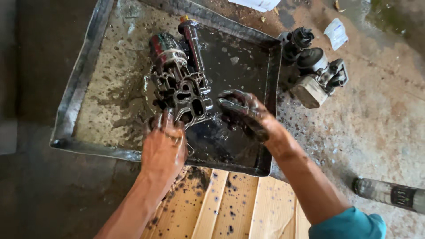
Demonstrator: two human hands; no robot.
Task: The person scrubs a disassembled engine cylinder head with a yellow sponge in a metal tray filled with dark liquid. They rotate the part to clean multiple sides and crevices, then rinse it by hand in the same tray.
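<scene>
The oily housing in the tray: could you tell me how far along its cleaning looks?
Midway, I would judge. The housing lies in the metal tray, wet with dark fluid, some ribs showing bare metal. The left hand steadies its near end; the right hand, blackened, works beside it, and whether it holds anything is unclear. A second assembly sits on the floor outside the tray, seemingly not in the fluid.

Black oil is hiding my right hand (241,113) fingertips; the frame edge is cutting off the bottle (392,194).
</scene>
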